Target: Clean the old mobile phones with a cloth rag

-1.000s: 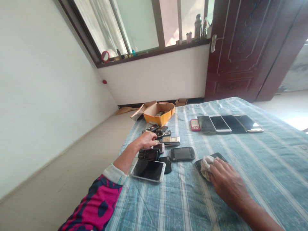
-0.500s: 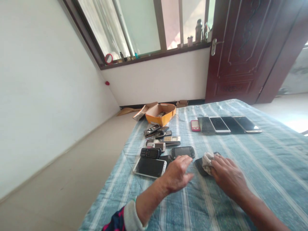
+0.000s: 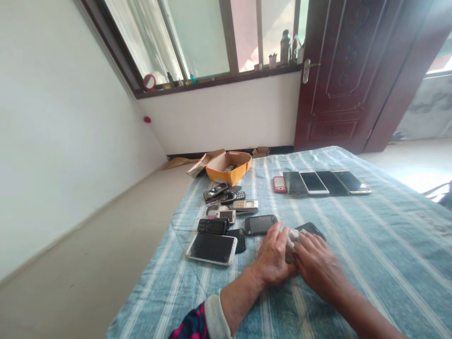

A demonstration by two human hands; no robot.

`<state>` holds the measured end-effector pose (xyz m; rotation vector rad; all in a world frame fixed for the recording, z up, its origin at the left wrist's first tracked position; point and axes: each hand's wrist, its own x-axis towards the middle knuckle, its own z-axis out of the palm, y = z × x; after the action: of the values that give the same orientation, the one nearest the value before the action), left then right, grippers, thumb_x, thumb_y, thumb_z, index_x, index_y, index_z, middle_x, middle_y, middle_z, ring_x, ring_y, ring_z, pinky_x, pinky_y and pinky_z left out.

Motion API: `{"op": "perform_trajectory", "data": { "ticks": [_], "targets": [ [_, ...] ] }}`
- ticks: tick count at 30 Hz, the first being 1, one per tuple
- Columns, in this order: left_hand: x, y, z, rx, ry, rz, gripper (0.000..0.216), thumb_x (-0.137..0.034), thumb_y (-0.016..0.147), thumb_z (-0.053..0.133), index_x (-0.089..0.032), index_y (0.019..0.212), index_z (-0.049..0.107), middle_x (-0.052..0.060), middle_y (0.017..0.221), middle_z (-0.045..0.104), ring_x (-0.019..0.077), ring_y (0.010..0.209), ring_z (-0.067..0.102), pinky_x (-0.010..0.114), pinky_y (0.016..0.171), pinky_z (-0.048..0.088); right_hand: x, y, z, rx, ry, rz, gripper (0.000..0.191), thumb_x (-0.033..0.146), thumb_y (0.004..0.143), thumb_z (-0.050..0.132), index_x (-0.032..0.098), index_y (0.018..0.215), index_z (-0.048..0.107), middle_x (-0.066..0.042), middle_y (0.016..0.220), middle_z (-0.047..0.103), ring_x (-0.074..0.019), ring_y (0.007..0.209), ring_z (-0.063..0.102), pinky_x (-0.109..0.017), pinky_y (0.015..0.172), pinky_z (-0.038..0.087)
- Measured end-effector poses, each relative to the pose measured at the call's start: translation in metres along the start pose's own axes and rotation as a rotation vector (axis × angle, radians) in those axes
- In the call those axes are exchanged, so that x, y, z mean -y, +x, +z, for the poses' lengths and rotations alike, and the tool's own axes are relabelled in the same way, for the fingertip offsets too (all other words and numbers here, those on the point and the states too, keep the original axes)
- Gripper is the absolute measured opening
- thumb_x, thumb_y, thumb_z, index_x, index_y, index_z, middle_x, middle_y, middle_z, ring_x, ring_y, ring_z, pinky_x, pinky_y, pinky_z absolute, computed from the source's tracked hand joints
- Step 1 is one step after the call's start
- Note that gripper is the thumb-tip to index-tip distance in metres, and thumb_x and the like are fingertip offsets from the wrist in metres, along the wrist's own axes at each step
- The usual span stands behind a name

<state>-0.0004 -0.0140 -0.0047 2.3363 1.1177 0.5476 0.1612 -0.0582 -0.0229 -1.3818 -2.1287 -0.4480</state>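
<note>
My left hand and my right hand meet over a black phone that lies on the striped blue cloth. A white rag is bunched between the two hands on top of that phone. My right hand presses on the rag with fingers curled over it. My left hand rests against the phone's left side, fingers together. Just left of my hands lies a black touchscreen phone.
A cluster of old phones and a white smartphone lie at the left. A row of several phones sits further back. An open orange box stands at the far edge. Beyond are a wall, window and dark door.
My left hand left the pile of old phones, swept right and now sits against the black phone beside my right hand. The right hand stayed on the rag.
</note>
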Motion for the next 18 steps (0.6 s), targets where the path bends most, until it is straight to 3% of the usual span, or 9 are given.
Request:
{"op": "perform_trajectory", "data": {
  "ticks": [7, 13, 18],
  "targets": [
    [0.001, -0.001, -0.001, -0.009, -0.035, -0.023, 0.105, -0.038, 0.05, 0.089, -0.014, 0.14, 0.042, 0.022, 0.153, 0.029, 0.0414, 0.142, 0.024, 0.055, 0.116, 0.026, -0.022, -0.002, -0.008, 0.06, -0.094, 0.088, 0.017, 0.016, 0.088, 0.048, 0.02, 0.08, 0.063, -0.01, 0.098, 0.069, -0.0267, 0.099, 0.06, -0.04, 0.087, 0.039],
    [0.002, -0.002, -0.002, -0.023, -0.005, -0.029, 0.099, -0.035, 0.052, 0.089, -0.01, 0.137, 0.045, 0.025, 0.152, 0.029, 0.0409, 0.142, 0.023, 0.055, 0.116, 0.025, -0.034, -0.003, -0.012, 0.08, -0.208, 0.185, 0.02, 0.018, 0.088, 0.05, 0.022, 0.07, 0.058, -0.006, 0.077, 0.064, -0.024, 0.077, 0.058, -0.036, 0.073, 0.039],
    [0.004, -0.001, 0.0, -0.068, 0.04, -0.031, 0.092, -0.03, 0.055, 0.086, -0.009, 0.135, 0.046, 0.025, 0.15, 0.032, 0.0415, 0.141, 0.025, 0.058, 0.114, 0.028, -0.027, -0.003, -0.009, 0.093, -0.236, 0.159, 0.016, 0.015, 0.085, 0.052, 0.02, 0.071, 0.058, -0.008, 0.08, 0.064, -0.0267, 0.084, 0.057, -0.037, 0.078, 0.04]
  ]
}}
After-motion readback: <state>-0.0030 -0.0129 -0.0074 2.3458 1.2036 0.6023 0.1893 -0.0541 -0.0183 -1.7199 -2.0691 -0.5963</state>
